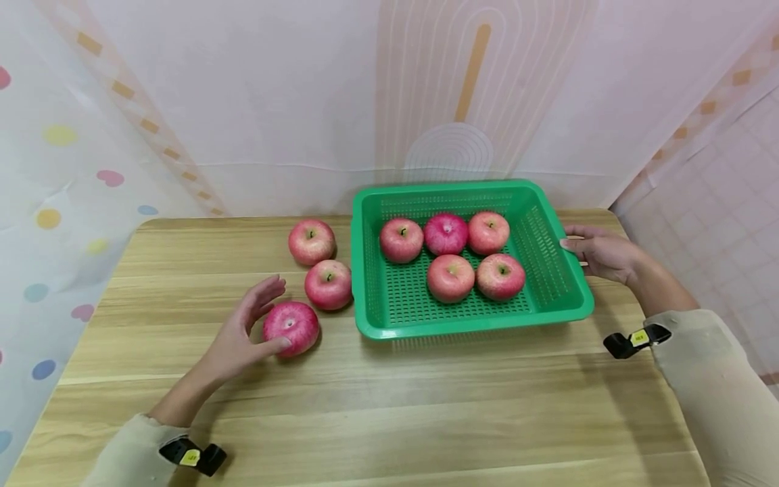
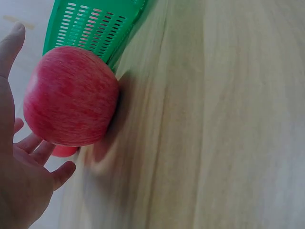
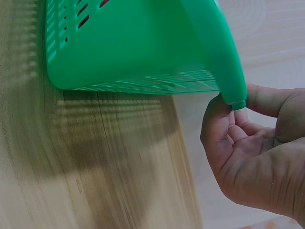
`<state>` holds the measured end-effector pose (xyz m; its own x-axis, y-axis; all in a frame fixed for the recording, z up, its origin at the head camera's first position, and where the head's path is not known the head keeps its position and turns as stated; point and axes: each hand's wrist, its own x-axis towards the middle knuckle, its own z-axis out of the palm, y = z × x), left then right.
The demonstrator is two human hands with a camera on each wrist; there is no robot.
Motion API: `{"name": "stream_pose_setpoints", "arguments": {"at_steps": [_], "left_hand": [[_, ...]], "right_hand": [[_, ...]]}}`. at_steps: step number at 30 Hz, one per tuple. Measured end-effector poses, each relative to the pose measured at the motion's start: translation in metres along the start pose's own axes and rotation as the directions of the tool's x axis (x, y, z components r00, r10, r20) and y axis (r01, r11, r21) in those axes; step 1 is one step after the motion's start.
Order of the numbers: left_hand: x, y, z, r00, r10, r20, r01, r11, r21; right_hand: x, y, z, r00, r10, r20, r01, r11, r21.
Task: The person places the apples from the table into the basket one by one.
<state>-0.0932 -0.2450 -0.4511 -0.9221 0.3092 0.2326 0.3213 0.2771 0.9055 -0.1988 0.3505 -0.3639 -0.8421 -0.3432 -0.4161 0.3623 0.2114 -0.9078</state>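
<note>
Beside the dark pink apple [image 1: 291, 329] on the table, my left hand [image 1: 240, 338] is spread with fingers and thumb apart. The thumb overlaps the apple's near side in the head view. In the left wrist view this apple [image 2: 71, 98] shows large in front of the spread fingers. My right hand [image 1: 608, 257] grips the right rim of a green plastic basket [image 1: 475, 328], thumb above and fingers curled under it. In the right wrist view the basket's rim [image 3: 224, 57] sits between thumb and fingers. Several apples, including a deep pink apple [image 1: 446, 233], lie inside the basket.
Two more apples, a red-yellow apple [image 1: 312, 242] and a pink apple [image 1: 328, 285], lie left of the basket, the pink one right by its wall. A wooden table [image 1: 426, 419] carries everything. Patterned sheeting [image 1: 274, 101] rises behind the table's far edge.
</note>
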Motion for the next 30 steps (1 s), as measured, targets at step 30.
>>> {"name": "stream_pose_setpoints", "arguments": {"at_steps": [30], "left_hand": [[0.003,-0.008,0.019,0.994,-0.101,0.03,0.098,0.992,0.08]], "right_hand": [[0.001,0.003,-0.004,0.999,-0.015,0.044,0.013,0.999,0.048]]}}
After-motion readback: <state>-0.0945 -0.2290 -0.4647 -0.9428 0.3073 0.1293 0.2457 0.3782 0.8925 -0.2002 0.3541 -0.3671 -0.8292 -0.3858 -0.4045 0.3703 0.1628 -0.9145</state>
